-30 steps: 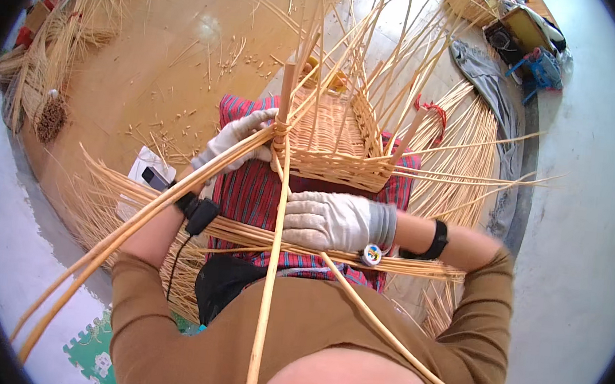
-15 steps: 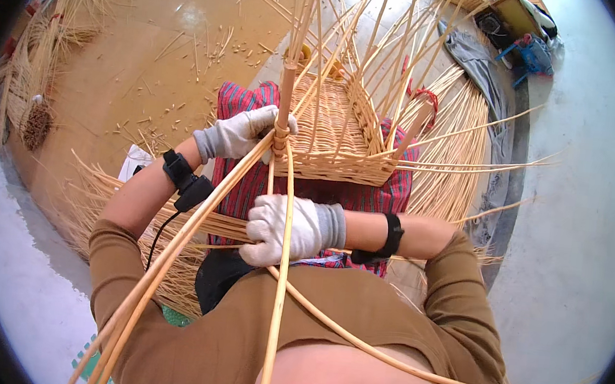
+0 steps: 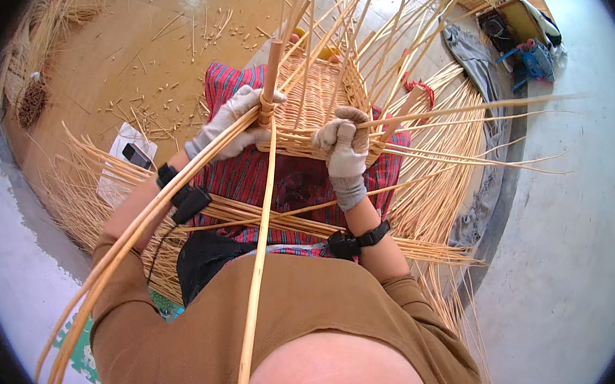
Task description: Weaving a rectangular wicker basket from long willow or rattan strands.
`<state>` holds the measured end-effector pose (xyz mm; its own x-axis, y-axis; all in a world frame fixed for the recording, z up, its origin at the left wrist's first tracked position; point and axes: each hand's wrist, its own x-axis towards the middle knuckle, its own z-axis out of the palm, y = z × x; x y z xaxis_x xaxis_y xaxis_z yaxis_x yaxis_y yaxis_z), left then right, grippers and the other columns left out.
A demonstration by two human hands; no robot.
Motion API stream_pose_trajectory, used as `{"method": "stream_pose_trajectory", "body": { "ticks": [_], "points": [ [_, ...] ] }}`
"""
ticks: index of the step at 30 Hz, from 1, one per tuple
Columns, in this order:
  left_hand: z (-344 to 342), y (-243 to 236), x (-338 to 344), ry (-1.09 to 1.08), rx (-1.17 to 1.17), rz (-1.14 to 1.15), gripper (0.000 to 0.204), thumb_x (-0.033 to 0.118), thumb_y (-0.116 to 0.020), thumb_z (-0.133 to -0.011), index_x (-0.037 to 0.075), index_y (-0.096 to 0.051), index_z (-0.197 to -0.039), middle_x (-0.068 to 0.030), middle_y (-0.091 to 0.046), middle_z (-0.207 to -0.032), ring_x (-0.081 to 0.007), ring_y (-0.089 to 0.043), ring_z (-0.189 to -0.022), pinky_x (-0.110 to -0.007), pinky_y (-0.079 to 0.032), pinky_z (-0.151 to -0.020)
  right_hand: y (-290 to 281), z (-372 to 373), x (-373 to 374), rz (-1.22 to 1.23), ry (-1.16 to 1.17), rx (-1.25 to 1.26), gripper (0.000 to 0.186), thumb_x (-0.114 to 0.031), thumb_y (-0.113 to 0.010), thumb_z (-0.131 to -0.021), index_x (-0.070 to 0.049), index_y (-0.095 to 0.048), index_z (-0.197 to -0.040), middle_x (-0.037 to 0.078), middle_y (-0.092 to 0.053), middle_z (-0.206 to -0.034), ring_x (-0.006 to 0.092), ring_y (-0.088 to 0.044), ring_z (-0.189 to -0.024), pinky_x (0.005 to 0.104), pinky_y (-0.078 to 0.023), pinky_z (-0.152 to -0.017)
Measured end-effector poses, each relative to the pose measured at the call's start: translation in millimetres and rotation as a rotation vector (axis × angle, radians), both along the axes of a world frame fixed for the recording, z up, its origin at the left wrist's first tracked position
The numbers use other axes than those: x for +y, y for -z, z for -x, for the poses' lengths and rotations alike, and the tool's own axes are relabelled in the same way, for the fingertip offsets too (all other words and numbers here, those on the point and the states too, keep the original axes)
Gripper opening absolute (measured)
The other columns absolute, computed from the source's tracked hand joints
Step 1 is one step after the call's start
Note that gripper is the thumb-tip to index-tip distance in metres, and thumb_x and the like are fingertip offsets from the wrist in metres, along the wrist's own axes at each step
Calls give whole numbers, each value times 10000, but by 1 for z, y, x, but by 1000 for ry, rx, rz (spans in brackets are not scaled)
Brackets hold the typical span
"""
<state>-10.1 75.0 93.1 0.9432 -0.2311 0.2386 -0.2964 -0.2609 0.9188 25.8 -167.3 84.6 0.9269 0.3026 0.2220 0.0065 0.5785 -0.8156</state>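
Up from the lap since the earlier frame, my right hand (image 3: 344, 148) now sits at the front rim of the wicker basket (image 3: 319, 96), near its right end. Its fingers are curled nearly closed on a pale rod (image 3: 476, 109) that runs out to the right; motion blur at the far end keeps me from judging whether the rim is pinched too. My left hand (image 3: 236, 127) stays wrapped around the basket's front left corner, at the base of the wooden corner post (image 3: 272, 72), partly behind the rods (image 3: 176, 188) slanting down-left. From that corner a long rod (image 3: 262, 246) drops toward me. I see the basket resting on striped cloth (image 3: 235, 182), stakes fanning upward.
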Motion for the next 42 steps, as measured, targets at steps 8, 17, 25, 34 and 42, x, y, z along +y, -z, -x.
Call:
{"method": "stream_pose_trajectory", "body": {
  "ticks": [8,17,25,34,42],
  "points": [
    [3,24,-36,-267,62,398,821,151,-896,-745,103,-441,-1426,-68,-464,-1398,-178,-470,-1256,-330,-430,-1077,-8,-12,-11,310,43,-196,156,-49,-483,-1052,-50,-485,-1208,77,-604,-800,203,-661,-798,389,-580,-811],
    [-9,52,-56,-429,27,565,479,89,-744,-914,83,-528,-1342,-10,-569,-1216,-107,-537,-1100,-263,-469,-978,-81,-111,38,941,-144,-541,225,-17,-655,-939,-49,-669,-1161,77,-717,-1114,130,-666,-1022,284,-538,-919],
    [-8,53,-56,-467,62,541,492,8,-689,-918,93,-503,-1365,-22,-572,-1282,-94,-541,-1127,-250,-479,-959,-58,-128,85,1129,-63,-454,513,-89,-782,-807,-129,-648,-1301,158,-681,-1106,239,-665,-1024,346,-529,-908],
    [-6,50,-51,-437,84,558,468,36,-738,-887,87,-531,-1304,-34,-539,-1331,-119,-537,-1163,-271,-473,-983,-67,-154,120,679,452,-410,737,-170,-709,-935,-172,-323,-1563,192,-564,-1339,333,-613,-1135,413,-530,-938],
    [-4,48,-54,-459,184,623,479,38,-766,-856,97,-549,-1279,-42,-547,-1313,-148,-538,-1189,-291,-461,-1027,-77,-132,129,735,548,-197,250,-269,-568,-1044,-35,-635,-1101,50,-676,-932,190,-604,-791,337,-493,-723]
  ]
}}
